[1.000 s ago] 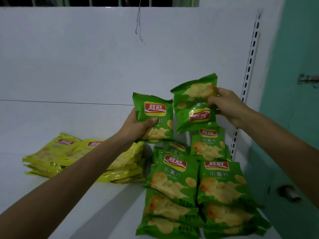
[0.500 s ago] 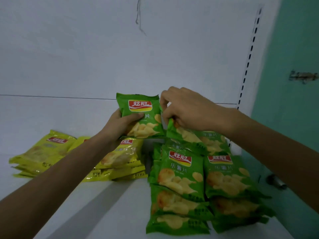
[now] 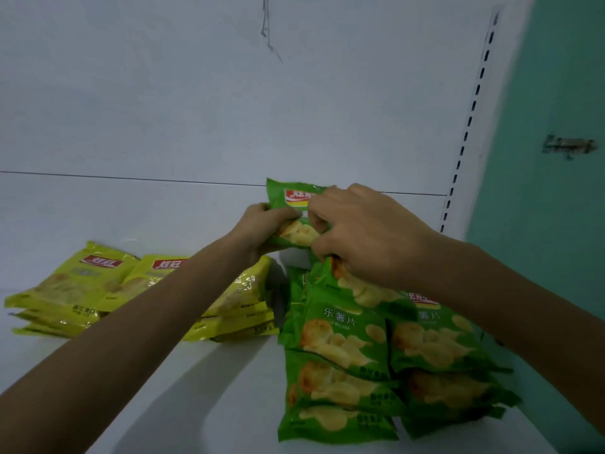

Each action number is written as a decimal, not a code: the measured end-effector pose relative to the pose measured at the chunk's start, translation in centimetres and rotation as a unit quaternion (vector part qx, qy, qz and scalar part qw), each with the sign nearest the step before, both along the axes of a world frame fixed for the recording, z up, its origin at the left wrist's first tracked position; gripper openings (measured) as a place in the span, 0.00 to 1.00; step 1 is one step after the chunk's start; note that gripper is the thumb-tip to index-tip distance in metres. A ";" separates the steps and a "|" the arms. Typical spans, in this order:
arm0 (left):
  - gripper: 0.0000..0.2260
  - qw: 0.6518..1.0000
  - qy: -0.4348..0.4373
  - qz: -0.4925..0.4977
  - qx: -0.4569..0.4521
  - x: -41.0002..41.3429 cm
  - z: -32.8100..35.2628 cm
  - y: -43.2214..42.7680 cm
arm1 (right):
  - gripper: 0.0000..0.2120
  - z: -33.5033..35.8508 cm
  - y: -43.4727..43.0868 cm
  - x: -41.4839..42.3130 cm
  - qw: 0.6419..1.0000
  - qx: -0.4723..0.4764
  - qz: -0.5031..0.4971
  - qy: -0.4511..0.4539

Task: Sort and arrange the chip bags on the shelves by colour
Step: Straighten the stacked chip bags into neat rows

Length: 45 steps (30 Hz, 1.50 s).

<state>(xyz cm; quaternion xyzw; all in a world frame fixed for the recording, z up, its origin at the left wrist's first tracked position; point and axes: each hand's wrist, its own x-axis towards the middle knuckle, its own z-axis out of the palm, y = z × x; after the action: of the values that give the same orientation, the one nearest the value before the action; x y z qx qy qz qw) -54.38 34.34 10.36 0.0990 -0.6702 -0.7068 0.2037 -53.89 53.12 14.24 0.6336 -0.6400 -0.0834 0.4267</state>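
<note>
My left hand [image 3: 262,227] grips a green chip bag [image 3: 291,204], held upright above the back of the green pile. My right hand [image 3: 363,234] is closed over that bag's right side and rests on another green bag [image 3: 363,290] lying on top of the pile. Several green chip bags [image 3: 340,342] lie in two overlapping rows on the white shelf [image 3: 203,398], at the right. A stack of yellow chip bags [image 3: 82,283] lies flat at the left, partly hidden by my left forearm.
The white back panel [image 3: 196,109] rises behind the shelf. A slotted shelf upright [image 3: 471,119] runs down the right side. Beyond it is a teal wall [image 3: 556,191] with a metal latch [image 3: 568,146].
My right hand set its green bag down onto the pile and moved left to the bag in my left hand. My left hand carried its bag rightward, over the green pile.
</note>
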 end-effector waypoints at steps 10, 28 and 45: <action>0.07 0.987 -0.148 -0.025 -0.049 -4.0 -3.6 2.1 | 0.18 -6.8 -0.1 -1.7 0.972 -0.029 -0.099 -0.212; 0.25 0.985 -0.010 0.098 -0.144 -5.2 -4.8 2.0 | 0.16 -8.8 -0.4 -2.2 0.873 -0.138 -0.048 -0.465; 0.40 0.622 0.025 -0.098 -0.776 1.8 -3.2 10.3 | 0.15 -7.6 6.0 -14.0 0.861 -0.217 -0.153 -0.435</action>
<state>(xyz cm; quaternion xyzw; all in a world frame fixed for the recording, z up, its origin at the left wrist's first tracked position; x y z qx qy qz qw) -52.59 44.64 7.21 -0.1798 -0.9704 0.0577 0.1505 -67.91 59.12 6.62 0.3908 -0.8515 0.2768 0.2134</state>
